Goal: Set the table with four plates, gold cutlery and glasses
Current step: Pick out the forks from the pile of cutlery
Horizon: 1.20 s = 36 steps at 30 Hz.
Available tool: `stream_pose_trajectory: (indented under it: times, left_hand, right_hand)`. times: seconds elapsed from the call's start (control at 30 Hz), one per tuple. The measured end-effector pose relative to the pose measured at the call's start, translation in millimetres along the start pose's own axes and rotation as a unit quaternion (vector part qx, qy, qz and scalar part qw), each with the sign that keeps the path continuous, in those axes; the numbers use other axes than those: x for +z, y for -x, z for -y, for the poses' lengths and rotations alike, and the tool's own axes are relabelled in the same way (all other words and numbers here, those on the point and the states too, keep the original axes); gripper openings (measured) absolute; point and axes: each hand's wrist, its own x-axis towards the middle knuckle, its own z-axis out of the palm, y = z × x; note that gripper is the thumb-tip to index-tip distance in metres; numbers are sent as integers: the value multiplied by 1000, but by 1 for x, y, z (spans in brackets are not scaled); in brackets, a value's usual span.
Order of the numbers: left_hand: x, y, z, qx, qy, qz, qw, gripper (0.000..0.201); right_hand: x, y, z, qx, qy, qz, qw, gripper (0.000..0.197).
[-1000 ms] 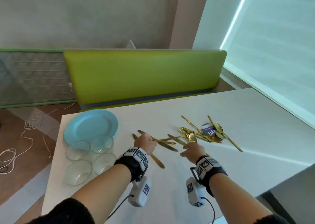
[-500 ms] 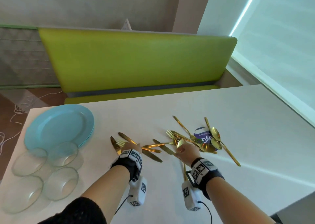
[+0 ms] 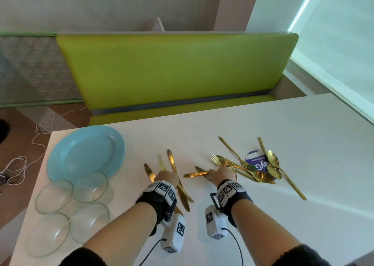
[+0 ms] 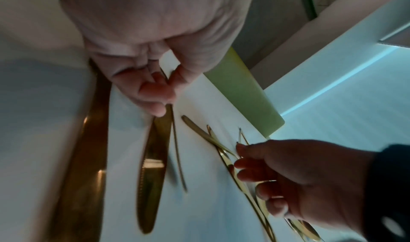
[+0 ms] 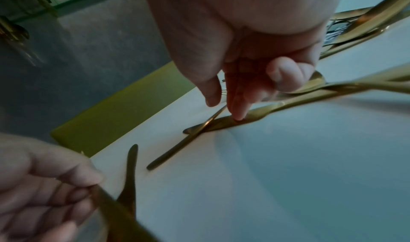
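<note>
A stack of light blue plates (image 3: 85, 152) sits at the table's left end, with several clear glass bowls (image 3: 54, 197) in front of it. My left hand (image 3: 168, 177) rests over a small group of gold knives (image 3: 172, 160) and a fork (image 3: 161, 162). Its thumb and fingers (image 4: 155, 102) pinch one thin gold piece (image 4: 177, 149). My right hand (image 3: 222, 174) pinches a gold handle (image 3: 194, 174) that points left. Its index fingertip (image 5: 239, 117) presses a knife (image 5: 221, 123) lying crossed beneath. To its right lies the loose pile of gold spoons and forks (image 3: 253, 170).
The white table (image 3: 263, 215) stretches right and toward me. A purple round sticker (image 3: 257, 162) lies under the cutlery pile. A green bench (image 3: 172, 71) runs along the far edge. Cables (image 3: 20, 164) lie on the floor at the left.
My left hand has drawn two knives and a fork leftward into a roughly parallel group. My right hand has shifted left from the pile onto the crossed handle and knife.
</note>
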Motion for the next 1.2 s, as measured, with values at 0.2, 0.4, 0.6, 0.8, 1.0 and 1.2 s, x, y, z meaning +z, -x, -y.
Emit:
stream_pose_trajectory:
  times: [0.2,0.4,0.6,0.8,1.0,1.2]
  left_hand:
    - [-12,-4,-12,25,21,-10,999,40]
    - [-23,4,-19,87,81,-6,993,14]
    - [-29,-1,-18,99,101,21,990,15]
    - [-27,-1,-24,97,152,90,980,9]
    - [-23,2,-26,104,124,165,973,12]
    - [-15,16,-30,97,183,229,951,14]
  right_hand:
    - [3,-7,6,66,-56,-17,996,44]
    - [7,-12,15,102,-101,-2,990,31]
    - [11,-11,14,109,-164,7,980,19]
    - [8,-5,26,5,-221,26,975,23]
    - [-16,11,33,-118,-307,132,935,31]
    - [-20,12,29,-123,-283,154,939,27]
